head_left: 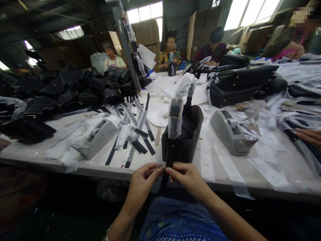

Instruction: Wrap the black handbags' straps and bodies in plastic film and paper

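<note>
At your far left, a heap of black leather-look bags point(75, 88) covers the table. Next comes a grey plastic tape dispenser point(101, 134), within easy reach of your left side, then a loose spread of flat black straps, some in clear film point(143, 150). Your left hand point(147, 175) has thumb and forefinger closed together at the near strap's edge, seemingly on a wisp of clear film point(159, 166); it is too small to be sure. That long black strap point(164, 180) hangs over the table's near edge from an upright, open-topped black bag point(179, 150), which probably keeps it taut. Your right hand point(185, 174) pinches the strap, thumb on top, likely to steady it. Rightward stands a second grey dispenser point(232, 132), probably placed for your other side, near long white strips point(233, 170). Another person's hand point(309, 135) rests at the far right.
</note>
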The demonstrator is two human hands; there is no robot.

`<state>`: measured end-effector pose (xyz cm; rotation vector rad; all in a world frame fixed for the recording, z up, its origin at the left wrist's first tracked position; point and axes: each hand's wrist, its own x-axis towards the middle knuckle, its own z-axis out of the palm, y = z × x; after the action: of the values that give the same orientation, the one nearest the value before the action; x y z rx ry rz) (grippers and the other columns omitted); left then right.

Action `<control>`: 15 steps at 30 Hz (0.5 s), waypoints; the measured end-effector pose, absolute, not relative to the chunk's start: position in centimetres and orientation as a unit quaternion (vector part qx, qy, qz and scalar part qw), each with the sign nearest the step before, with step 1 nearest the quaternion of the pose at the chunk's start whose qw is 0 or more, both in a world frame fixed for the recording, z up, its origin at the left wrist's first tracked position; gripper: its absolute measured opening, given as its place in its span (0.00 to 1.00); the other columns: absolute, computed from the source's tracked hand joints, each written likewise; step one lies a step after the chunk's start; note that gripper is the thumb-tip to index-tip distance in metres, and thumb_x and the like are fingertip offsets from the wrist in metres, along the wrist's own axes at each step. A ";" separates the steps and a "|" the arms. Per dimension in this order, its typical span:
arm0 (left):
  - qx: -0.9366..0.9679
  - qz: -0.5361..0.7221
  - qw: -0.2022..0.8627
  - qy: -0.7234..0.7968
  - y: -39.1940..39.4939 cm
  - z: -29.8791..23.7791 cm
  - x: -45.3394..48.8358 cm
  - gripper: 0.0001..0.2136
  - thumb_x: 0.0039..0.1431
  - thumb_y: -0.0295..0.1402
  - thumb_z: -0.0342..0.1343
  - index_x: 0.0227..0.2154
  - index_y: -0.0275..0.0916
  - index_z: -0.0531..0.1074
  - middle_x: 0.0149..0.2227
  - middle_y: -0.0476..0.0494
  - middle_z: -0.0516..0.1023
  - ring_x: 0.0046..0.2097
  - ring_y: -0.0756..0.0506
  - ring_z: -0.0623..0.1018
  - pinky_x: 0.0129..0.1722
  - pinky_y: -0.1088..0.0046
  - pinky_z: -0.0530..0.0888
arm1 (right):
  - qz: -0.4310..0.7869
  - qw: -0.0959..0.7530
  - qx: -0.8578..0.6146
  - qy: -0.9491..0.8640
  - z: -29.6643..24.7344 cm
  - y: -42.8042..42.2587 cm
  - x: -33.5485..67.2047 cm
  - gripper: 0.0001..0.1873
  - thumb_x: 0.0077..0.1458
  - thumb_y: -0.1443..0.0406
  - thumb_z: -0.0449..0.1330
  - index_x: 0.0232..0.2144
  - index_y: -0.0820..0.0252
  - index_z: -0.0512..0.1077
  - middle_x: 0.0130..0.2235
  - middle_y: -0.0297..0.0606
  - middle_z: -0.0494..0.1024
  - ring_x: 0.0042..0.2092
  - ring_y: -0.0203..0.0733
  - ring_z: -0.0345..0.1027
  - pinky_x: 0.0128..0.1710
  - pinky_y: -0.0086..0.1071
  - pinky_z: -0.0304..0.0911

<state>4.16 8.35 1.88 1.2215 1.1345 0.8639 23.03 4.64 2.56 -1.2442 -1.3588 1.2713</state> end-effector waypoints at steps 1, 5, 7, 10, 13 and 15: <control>0.527 0.372 0.589 0.486 8.5 2.0 4.3 0.14 0.52 0.41 0.67 0.37 0.38 0.80 0.38 0.42 0.85 0.41 0.44 0.82 0.40 0.74 0.77 | 0.500 0.435 -0.491 -0.566 2.7 4.6 23.2 0.22 0.62 0.54 0.59 0.23 0.63 0.75 0.27 0.34 0.73 0.32 0.35 0.65 0.33 0.28 0.58; 0.521 0.372 0.587 0.495 8.3 1.8 3.4 0.11 0.49 0.38 0.69 0.32 0.37 0.80 0.32 0.45 0.84 0.34 0.47 0.81 0.35 0.77 0.75 | 0.454 0.407 -0.500 -0.615 3.1 4.5 24.1 0.24 0.63 0.54 0.58 0.19 0.62 0.71 0.27 0.33 0.69 0.31 0.35 0.65 0.32 0.29 0.57; 0.513 0.370 0.592 0.500 7.9 1.4 2.6 0.11 0.49 0.37 0.70 0.31 0.37 0.80 0.31 0.46 0.83 0.33 0.48 0.80 0.35 0.78 0.74 | 0.444 0.394 -0.513 -0.620 3.2 4.4 24.4 0.24 0.63 0.55 0.58 0.18 0.62 0.71 0.25 0.32 0.67 0.29 0.34 0.63 0.30 0.30 0.56; 0.495 0.377 0.595 0.509 7.0 0.8 1.5 0.10 0.47 0.36 0.71 0.31 0.37 0.79 0.29 0.48 0.82 0.33 0.50 0.79 0.35 0.79 0.73 | 0.451 0.408 -0.510 -0.609 3.1 4.4 24.4 0.24 0.63 0.55 0.59 0.18 0.61 0.71 0.25 0.33 0.67 0.29 0.35 0.63 0.30 0.30 0.56; 0.476 0.374 0.601 0.522 6.0 0.1 0.8 0.11 0.47 0.36 0.71 0.30 0.37 0.78 0.27 0.48 0.81 0.31 0.50 0.78 0.33 0.79 0.72 | 0.469 0.447 -0.501 -0.574 3.0 4.3 23.8 0.22 0.62 0.54 0.60 0.19 0.60 0.74 0.28 0.35 0.71 0.32 0.37 0.66 0.32 0.30 0.60; 0.470 0.369 0.600 0.532 5.5 -0.4 0.5 0.11 0.46 0.36 0.71 0.29 0.37 0.77 0.26 0.48 0.80 0.30 0.50 0.78 0.32 0.79 0.71 | 0.475 0.472 -0.498 -0.551 2.8 4.2 23.4 0.19 0.61 0.55 0.61 0.24 0.59 0.78 0.30 0.36 0.73 0.34 0.38 0.68 0.32 0.30 0.61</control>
<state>0.48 5.49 -0.45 1.0890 1.2326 0.8564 23.36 4.25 2.84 -1.2184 -1.3482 1.1637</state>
